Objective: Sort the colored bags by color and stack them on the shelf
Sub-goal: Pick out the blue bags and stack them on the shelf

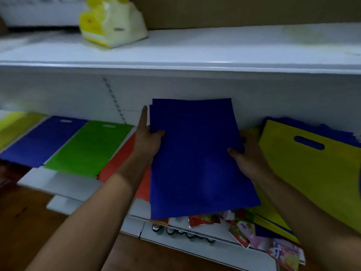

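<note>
Both hands hold a stack of blue bags [197, 153] in front of the white shelf [175, 53], above its lower level. The left hand [147, 138] grips the stack's left edge, thumb curled over the front face and forefinger stretched straight up along the side. The right hand [247, 151] grips the right edge, thumb pressed on the front and the other fingers tucked behind. The stack is tilted, with its top edge leaning slightly right. On the lower shelf to the left, bags lie side by side in a row: a yellow-green bag [17, 124] at far left, then a blue bag [43, 139], a green bag [88, 147] and a red bag [125, 155] partly hidden behind the left forearm. To the right lies a yellow bag [312, 173] with a cut-out handle through which blue shows; more blue edges stick out behind it. Below the held stack, near the shelf's front edge, are colourful printed packets [244, 229]. On the upper shelf stands a yellow and white plastic package [111, 22], blurred.
</note>
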`<state>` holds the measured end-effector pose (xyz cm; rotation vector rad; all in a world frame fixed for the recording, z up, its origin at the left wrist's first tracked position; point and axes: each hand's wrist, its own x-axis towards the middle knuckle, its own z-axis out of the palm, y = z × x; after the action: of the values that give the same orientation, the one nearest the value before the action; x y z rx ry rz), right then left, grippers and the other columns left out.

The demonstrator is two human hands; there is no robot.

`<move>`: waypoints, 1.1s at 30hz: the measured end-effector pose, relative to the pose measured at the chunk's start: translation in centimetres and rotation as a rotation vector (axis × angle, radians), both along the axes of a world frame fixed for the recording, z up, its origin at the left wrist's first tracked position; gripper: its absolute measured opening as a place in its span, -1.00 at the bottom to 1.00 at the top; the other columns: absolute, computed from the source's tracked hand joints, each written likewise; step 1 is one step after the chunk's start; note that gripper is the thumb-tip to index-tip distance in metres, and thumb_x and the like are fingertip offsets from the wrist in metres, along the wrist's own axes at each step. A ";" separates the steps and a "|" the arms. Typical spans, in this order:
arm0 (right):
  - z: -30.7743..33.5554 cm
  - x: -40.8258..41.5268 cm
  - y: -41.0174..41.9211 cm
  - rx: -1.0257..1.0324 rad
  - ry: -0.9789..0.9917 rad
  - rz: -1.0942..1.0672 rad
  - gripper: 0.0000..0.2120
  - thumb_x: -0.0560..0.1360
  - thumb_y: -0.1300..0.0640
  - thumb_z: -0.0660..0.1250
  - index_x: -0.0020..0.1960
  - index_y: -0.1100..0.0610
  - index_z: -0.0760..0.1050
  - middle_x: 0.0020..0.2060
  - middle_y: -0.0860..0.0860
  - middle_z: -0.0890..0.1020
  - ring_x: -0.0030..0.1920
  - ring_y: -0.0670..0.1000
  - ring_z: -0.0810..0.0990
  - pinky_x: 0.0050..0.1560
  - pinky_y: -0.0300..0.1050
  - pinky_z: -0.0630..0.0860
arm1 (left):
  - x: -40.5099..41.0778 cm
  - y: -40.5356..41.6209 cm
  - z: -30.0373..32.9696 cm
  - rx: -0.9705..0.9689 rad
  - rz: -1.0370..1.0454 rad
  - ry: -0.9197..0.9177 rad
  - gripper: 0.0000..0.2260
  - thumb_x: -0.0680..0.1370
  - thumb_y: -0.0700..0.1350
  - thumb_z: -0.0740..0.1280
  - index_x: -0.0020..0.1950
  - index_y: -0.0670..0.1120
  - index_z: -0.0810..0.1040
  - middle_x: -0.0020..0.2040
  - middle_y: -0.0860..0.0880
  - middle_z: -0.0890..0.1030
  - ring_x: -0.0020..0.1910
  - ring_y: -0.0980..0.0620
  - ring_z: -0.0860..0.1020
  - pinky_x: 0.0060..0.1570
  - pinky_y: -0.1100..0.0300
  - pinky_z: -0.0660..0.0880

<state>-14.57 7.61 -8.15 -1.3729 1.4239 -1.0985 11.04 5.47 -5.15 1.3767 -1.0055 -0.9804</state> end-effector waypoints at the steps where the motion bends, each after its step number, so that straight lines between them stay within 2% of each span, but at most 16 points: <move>1: 0.2 1.7 -0.3 -0.017 -0.006 0.013 -0.43 0.58 0.21 0.30 0.51 -0.04 0.18 0.29 -0.16 0.38 0.20 -0.14 0.41 0.24 -0.14 0.40 | 1.8 0.4 0.3 -0.016 0.020 -0.046 -0.28 0.53 -0.42 0.22 0.53 0.17 0.14 0.30 -0.01 0.48 0.18 0.04 0.55 0.15 0.03 0.56; 3: 0.6 5.1 -0.7 -0.028 0.029 0.055 -0.44 0.58 0.19 0.31 0.49 -0.09 0.21 0.32 -0.18 0.35 0.28 -0.13 0.38 0.31 -0.12 0.37 | 5.5 1.2 0.7 -0.032 0.065 -0.124 -0.40 0.54 -0.40 0.22 0.49 0.07 0.30 0.36 -0.01 0.46 0.23 0.01 0.53 0.18 0.08 0.54; 5: 0.7 8.8 -1.0 -0.021 0.081 0.101 -0.53 0.57 0.14 0.31 0.43 -0.12 0.30 0.31 -0.18 0.37 0.28 -0.10 0.39 0.31 -0.09 0.38 | 9.4 2.0 1.1 -0.019 0.092 -0.137 -0.54 0.56 -0.37 0.22 0.40 -0.01 0.43 0.26 -0.04 0.53 0.07 0.05 0.59 0.00 0.19 0.60; 7: 1.1 13.0 -1.0 -0.030 0.107 0.132 -0.58 0.58 0.13 0.30 0.41 -0.09 0.35 0.27 -0.16 0.39 0.23 -0.13 0.37 0.23 -0.19 0.34 | 13.4 2.6 1.6 -0.019 0.127 -0.138 -0.60 0.56 -0.35 0.23 0.36 -0.06 0.47 0.13 -0.02 0.56 -0.07 0.11 0.61 -0.14 0.25 0.61; 11: 1.3 22.4 -0.9 -0.030 0.104 0.171 -0.58 0.58 0.13 0.30 0.41 -0.06 0.36 0.27 -0.14 0.41 0.24 -0.11 0.39 0.20 -0.23 0.33 | 22.9 3.6 1.6 0.006 0.223 -0.160 -0.62 0.55 -0.33 0.25 0.33 -0.05 0.51 0.18 -0.04 0.56 0.01 0.03 0.61 0.03 0.09 0.61; 13: 1.3 27.3 -0.8 -0.032 0.102 0.178 -0.59 0.57 0.15 0.31 0.39 -0.04 0.38 0.31 -0.09 0.44 0.27 -0.06 0.43 0.21 -0.19 0.36 | 27.7 4.2 1.6 -0.007 0.244 -0.158 -0.64 0.54 -0.33 0.25 0.30 -0.07 0.52 0.07 -0.01 0.61 -0.13 0.16 0.64 -0.09 0.20 0.62; 15: 1.3 32.0 -0.7 -0.027 0.114 0.172 -0.60 0.55 0.21 0.32 0.37 -0.01 0.42 0.32 0.02 0.48 0.30 0.05 0.46 0.20 -0.12 0.42 | 32.1 5.0 1.8 -0.016 0.274 -0.165 -0.64 0.54 -0.35 0.25 0.29 -0.07 0.53 -0.04 0.10 0.59 -0.29 0.28 0.61 -0.24 0.35 0.58; 17: 1.3 36.4 -0.4 0.008 0.131 0.180 -0.57 0.53 0.28 0.31 0.36 0.01 0.44 0.20 0.14 0.57 0.23 0.26 0.51 0.16 0.12 0.54 | 36.2 5.6 2.0 0.008 0.311 -0.176 -0.64 0.54 -0.33 0.26 0.29 -0.04 0.53 0.01 0.10 0.58 -0.23 0.27 0.60 -0.20 0.36 0.58; 19: 1.1 40.0 -0.3 0.037 0.142 0.216 -0.52 0.50 0.32 0.30 0.36 -0.01 0.43 0.03 0.16 0.61 0.11 0.38 0.54 0.06 0.32 0.54 | 39.8 6.0 1.8 0.030 0.327 -0.181 -0.63 0.54 -0.31 0.27 0.29 0.00 0.53 0.13 0.02 0.59 -0.08 0.14 0.62 -0.08 0.22 0.62; 22: 0.7 43.9 -0.4 0.055 0.156 0.275 -0.49 0.49 0.31 0.29 0.37 -0.04 0.41 -0.02 0.05 0.61 -0.02 0.30 0.62 -0.02 0.28 0.58 | 43.9 6.6 1.4 0.055 0.369 -0.195 -0.61 0.52 -0.30 0.29 0.30 0.00 0.52 0.21 -0.04 0.58 0.07 -0.02 0.61 0.05 0.03 0.60; 25: 0.3 46.8 -1.1 0.073 0.129 0.321 -0.50 0.52 0.32 0.27 0.40 -0.01 0.38 0.04 -0.04 0.58 -0.11 0.05 0.63 -0.04 0.04 0.63 | 46.7 6.7 0.9 0.074 0.421 -0.184 -0.60 0.52 -0.31 0.29 0.32 -0.02 0.51 0.16 -0.01 0.58 0.05 0.00 0.60 0.01 0.09 0.60; 26: 0.2 47.5 -1.3 0.079 0.126 0.338 -0.50 0.53 0.32 0.26 0.41 0.00 0.37 0.06 -0.04 0.57 -0.10 0.03 0.63 -0.05 0.01 0.62 | 47.4 6.6 0.7 0.082 0.436 -0.184 -0.60 0.52 -0.32 0.29 0.32 -0.03 0.51 0.13 0.00 0.57 0.02 0.02 0.60 -0.03 0.13 0.59; 29: -0.3 49.7 -2.2 0.101 0.122 0.384 -0.50 0.54 0.31 0.26 0.42 -0.01 0.35 0.05 -0.04 0.57 -0.01 0.21 0.63 0.01 0.19 0.61 | 49.2 6.3 0.0 0.098 0.469 -0.183 -0.61 0.53 -0.31 0.29 0.32 -0.02 0.50 0.10 0.00 0.57 -0.07 0.08 0.60 -0.14 0.19 0.59; 32: -0.9 51.9 -3.3 0.100 0.140 0.413 -0.48 0.53 0.30 0.27 0.43 -0.01 0.34 0.12 0.01 0.58 -0.01 0.23 0.63 -0.01 0.25 0.60 | 51.1 5.8 -0.4 0.113 0.497 -0.206 -0.60 0.54 -0.30 0.30 0.33 0.00 0.50 0.15 -0.02 0.58 -0.02 0.02 0.61 -0.11 0.14 0.61; 33: -1.1 52.7 -3.7 0.105 0.146 0.412 -0.48 0.52 0.30 0.27 0.44 -0.02 0.34 0.07 0.01 0.60 -0.02 0.26 0.63 -0.03 0.26 0.60 | 51.9 5.6 -0.5 0.118 0.498 -0.236 -0.60 0.54 -0.29 0.31 0.34 0.00 0.50 0.16 -0.01 0.57 0.00 0.01 0.60 -0.10 0.15 0.60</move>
<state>38.08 3.93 -9.26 -1.6052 1.2052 -0.6599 62.91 11.02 -5.65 1.7626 -0.7240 -0.5197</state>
